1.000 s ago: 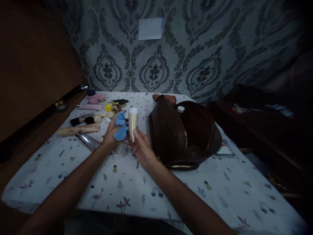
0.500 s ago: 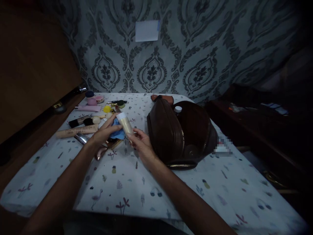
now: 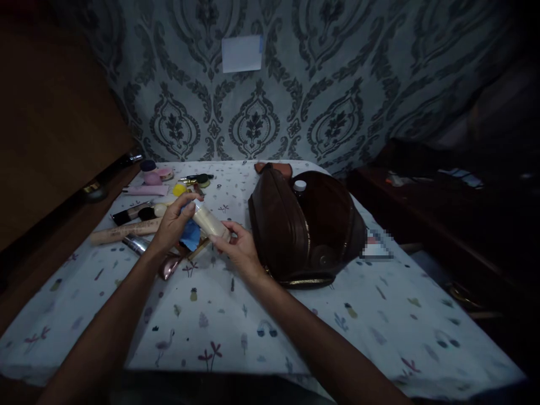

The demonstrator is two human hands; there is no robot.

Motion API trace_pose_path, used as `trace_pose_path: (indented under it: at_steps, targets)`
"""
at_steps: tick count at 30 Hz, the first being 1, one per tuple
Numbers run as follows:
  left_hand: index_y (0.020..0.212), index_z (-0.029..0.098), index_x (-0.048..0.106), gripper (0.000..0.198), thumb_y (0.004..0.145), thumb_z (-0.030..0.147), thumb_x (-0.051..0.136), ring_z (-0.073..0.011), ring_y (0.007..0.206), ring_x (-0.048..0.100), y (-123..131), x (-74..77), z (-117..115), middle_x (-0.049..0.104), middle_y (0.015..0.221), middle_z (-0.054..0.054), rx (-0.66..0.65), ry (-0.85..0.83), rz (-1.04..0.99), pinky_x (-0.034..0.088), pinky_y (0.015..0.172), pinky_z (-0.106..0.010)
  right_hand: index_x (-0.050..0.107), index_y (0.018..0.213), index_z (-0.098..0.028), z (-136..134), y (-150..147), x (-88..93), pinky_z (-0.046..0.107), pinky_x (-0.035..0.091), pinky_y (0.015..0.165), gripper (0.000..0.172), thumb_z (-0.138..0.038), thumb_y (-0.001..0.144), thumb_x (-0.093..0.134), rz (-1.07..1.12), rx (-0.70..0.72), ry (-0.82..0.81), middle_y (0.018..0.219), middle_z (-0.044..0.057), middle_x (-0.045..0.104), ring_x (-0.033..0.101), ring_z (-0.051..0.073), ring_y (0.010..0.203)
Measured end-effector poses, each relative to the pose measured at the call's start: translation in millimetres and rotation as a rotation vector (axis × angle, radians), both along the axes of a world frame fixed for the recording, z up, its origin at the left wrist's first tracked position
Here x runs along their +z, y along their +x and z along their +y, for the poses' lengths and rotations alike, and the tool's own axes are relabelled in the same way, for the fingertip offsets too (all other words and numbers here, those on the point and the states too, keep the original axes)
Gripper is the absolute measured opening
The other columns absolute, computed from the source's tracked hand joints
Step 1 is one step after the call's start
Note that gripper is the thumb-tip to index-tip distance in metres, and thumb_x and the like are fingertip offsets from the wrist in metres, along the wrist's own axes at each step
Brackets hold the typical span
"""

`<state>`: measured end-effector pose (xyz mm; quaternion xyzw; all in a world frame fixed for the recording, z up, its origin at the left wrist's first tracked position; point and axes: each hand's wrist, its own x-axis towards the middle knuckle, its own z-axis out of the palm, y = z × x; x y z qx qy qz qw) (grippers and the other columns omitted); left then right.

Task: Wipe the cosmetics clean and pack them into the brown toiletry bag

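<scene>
Your right hand [image 3: 236,247] gripped the base of the cream tube [image 3: 210,222], tilted above the printed tablecloth [image 3: 236,332] beside the brown bag [image 3: 304,225], while your left hand [image 3: 175,222] pressed the blue cloth [image 3: 190,233] against it, seemingly mid-wipe, so the next move called for turning the tube.

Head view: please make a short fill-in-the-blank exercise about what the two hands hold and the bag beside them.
1. The left hand presses a ____ cloth against the tube.
2. The right hand holds a cream tube by its ____ end.
3. The brown bag lies unzipped, with a white-capped ____ inside it.

Missing words: blue; lower; bottle
</scene>
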<state>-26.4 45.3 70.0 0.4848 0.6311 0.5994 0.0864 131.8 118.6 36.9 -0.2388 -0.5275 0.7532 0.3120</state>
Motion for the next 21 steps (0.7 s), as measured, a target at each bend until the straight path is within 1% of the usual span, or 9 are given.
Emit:
trace_pose_path:
  at_steps: [3, 6, 8, 11, 13, 15, 18, 19, 21]
  targets:
    - [0.095, 0.022, 0.068, 0.044, 0.081, 0.064, 0.06, -0.0207, 0.082, 0.054, 0.7, -0.8, 1.0, 0.064, 0.091, -0.003, 0.008, -0.033, -0.029, 0.043, 0.074, -0.028, 0.062, 0.093, -0.021, 1.4, 0.2, -3.7, 0.024, 0.044, 0.055, 0.046, -0.039, 0.056, 0.082, -0.002, -0.059, 0.099, 0.075, -0.003, 0.06, 0.052, 0.013, 0.062]
    - [0.094, 0.022, 0.066, 0.043, 0.081, 0.062, 0.061, -0.02, 0.078, 0.051, 0.0, -3.0, 1.9, 0.061, 0.085, -0.002, 0.009, -0.068, -0.04, 0.042, 0.07, -0.027, 0.062, 0.092, -0.023, 2.5, 5.0, -3.1, 0.029, 0.05, 0.074, 0.04, -0.03, 0.058, 0.081, -0.037, -0.21, 0.35, 0.088, 0.0, 0.061, 0.056, 0.018, 0.082]
    - [0.092, 0.022, 0.065, 0.042, 0.081, 0.062, 0.06, -0.0192, 0.076, 0.05, -0.1, -4.9, 2.8, 0.058, 0.081, -0.001, 0.012, -0.085, -0.042, 0.041, 0.068, -0.027, 0.062, 0.093, -0.023, 2.1, 9.3, -0.7, 0.034, 0.049, 0.087, 0.037, -0.024, 0.06, 0.079, -0.067, -0.287, 0.502, 0.095, 0.002, 0.06, 0.056, 0.021, 0.093]
    - [0.09, 0.021, 0.063, 0.039, 0.084, 0.06, 0.058, -0.0178, 0.073, 0.048, 1.2, -7.6, 4.2, 0.057, 0.08, 0.0, 0.02, -0.072, -0.062, 0.04, 0.066, -0.026, 0.061, 0.103, -0.022, 0.2, 12.5, 2.7, 0.036, 0.047, 0.093, 0.045, -0.022, 0.061, 0.078, -0.042, -0.334, 0.536, 0.104, 0.004, 0.06, 0.056, 0.023, 0.1]
    - [0.092, 0.022, 0.063, 0.039, 0.086, 0.059, 0.056, -0.0175, 0.072, 0.049, 2.3, -9.1, 4.7, 0.057, 0.081, 0.0, 0.021, -0.052, -0.095, 0.039, 0.065, -0.025, 0.057, 0.114, -0.024, -0.3, 11.2, 3.8, 0.032, 0.05, 0.083, 0.061, -0.027, 0.059, 0.083, 0.012, -0.295, 0.395, 0.103, 0.003, 0.061, 0.059, 0.021, 0.092]
    - [0.094, 0.022, 0.063, 0.038, 0.087, 0.059, 0.055, -0.0177, 0.073, 0.049, 2.7, -10.5, 4.7, 0.058, 0.082, 0.0, 0.023, -0.045, -0.098, 0.039, 0.064, -0.025, 0.052, 0.12, -0.025, 1.2, 8.1, 4.1, 0.027, 0.05, 0.063, 0.069, -0.04, 0.061, 0.085, 0.073, -0.161, 0.134, 0.095, 0.001, 0.064, 0.062, 0.017, 0.075]
    - [0.098, 0.023, 0.064, 0.038, 0.087, 0.058, 0.056, -0.0184, 0.077, 0.051, 2.0, -12.1, 4.1, 0.059, 0.086, 0.0, 0.033, -0.05, -0.049, 0.04, 0.067, -0.025, 0.055, 0.108, -0.022, 7.8, 2.8, 3.6, 0.022, 0.039, 0.043, 0.057, -0.062, 0.072, 0.073, 0.124, 0.093, -0.303, 0.081, 0.001, 0.068, 0.062, 0.015, 0.055]
    - [0.099, 0.023, 0.065, 0.038, 0.086, 0.058, 0.056, -0.0189, 0.078, 0.051, 1.8, -12.3, 3.9, 0.06, 0.087, -0.001, 0.033, -0.057, -0.032, 0.041, 0.068, -0.025, 0.057, 0.102, -0.02, 10.5, 1.3, 2.9, 0.021, 0.037, 0.04, 0.055, -0.066, 0.074, 0.069, 0.122, 0.138, -0.409, 0.077, 0.002, 0.069, 0.062, 0.014, 0.052]
    - [0.1, 0.023, 0.065, 0.038, 0.086, 0.058, 0.056, -0.02, 0.082, 0.052, 2.2, -12.0, 3.5, 0.061, 0.092, -0.002, 0.029, -0.067, 0.001, 0.041, 0.071, -0.026, 0.06, 0.093, -0.018, 15.1, -0.8, 0.4, 0.019, 0.037, 0.039, 0.051, -0.065, 0.077, 0.069, 0.121, 0.135, -0.53, 0.074, 0.004, 0.07, 0.063, 0.014, 0.051]
